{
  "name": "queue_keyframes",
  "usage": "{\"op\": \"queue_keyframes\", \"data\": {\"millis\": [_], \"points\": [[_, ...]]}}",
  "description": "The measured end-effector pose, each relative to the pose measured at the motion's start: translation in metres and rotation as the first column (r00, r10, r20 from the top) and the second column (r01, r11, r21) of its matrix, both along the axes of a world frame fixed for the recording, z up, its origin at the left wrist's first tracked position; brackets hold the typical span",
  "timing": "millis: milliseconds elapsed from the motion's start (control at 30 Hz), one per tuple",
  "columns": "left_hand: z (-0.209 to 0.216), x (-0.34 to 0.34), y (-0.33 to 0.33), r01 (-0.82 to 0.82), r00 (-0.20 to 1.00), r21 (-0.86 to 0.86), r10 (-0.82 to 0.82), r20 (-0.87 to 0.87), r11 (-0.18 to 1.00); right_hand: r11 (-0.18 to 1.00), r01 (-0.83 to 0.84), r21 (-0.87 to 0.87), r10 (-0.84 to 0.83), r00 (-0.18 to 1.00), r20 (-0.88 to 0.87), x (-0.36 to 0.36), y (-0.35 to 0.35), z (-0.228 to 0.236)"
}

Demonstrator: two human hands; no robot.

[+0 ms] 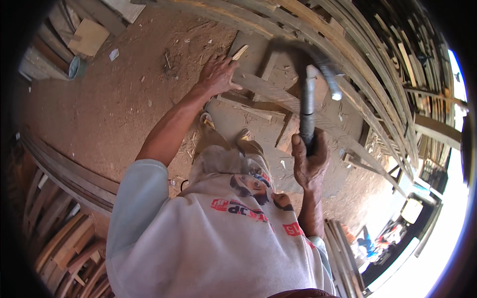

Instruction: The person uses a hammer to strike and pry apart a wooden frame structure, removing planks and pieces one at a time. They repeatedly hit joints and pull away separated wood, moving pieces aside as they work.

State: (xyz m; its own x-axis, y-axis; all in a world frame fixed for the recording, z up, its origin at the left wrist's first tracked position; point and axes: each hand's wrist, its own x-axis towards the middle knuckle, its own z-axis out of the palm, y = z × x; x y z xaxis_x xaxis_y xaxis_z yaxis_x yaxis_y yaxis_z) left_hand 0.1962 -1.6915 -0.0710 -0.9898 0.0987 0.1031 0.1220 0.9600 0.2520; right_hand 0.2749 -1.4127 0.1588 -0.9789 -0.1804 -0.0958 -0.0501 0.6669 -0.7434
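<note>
Gripping dark metal hammer [309, 94], right hand [310, 159]; left hand [217, 74] pressing rough plank [268, 89].

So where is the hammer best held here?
Low on the handle, as the right hand has it: the hammer stands raised, head up and blurred, with its long straight shaft free above. The left hand presses the wooden frame.

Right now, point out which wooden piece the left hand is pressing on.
The long plank running diagonally under the left hand; the other strips lie untouched.
</note>
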Motion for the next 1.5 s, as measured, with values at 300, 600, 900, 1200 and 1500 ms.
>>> {"op": "queue_keyframes", "data": {"millis": [300, 600, 900, 1200, 1500], "points": [[-0.003, -0.004, -0.004, 0.052, 0.996, 0.085, -0.045, -0.079, 0.995, 0.794, -0.387, 0.469, 0.420, 0.907, 0.037, -0.055, -0.036, -0.027], [-0.001, 0.020, -0.012, -0.067, 0.986, 0.304, 0.110, -0.125, 0.950, 0.856, -0.361, 0.371, 0.428, 0.896, -0.115, -0.066, -0.079, 0.053], [-0.016, 0.038, -0.001, -0.083, 0.954, 0.390, 0.186, -0.235, 0.917, 0.898, -0.222, 0.379, 0.348, 0.888, -0.302, -0.068, -0.049, 0.058], [-0.033, -0.038, 0.002, -0.082, 0.894, 0.339, 0.219, -0.392, 0.937, 0.541, 0.200, 0.817, 0.287, 0.869, -0.403, 0.026, 0.129, 0.105], [-0.049, -0.049, 0.018, -0.070, 0.947, 0.251, 0.144, -0.287, 0.965, 0.762, 0.492, 0.420, -0.415, 0.870, -0.267, 0.203, 0.236, -0.084]]}}
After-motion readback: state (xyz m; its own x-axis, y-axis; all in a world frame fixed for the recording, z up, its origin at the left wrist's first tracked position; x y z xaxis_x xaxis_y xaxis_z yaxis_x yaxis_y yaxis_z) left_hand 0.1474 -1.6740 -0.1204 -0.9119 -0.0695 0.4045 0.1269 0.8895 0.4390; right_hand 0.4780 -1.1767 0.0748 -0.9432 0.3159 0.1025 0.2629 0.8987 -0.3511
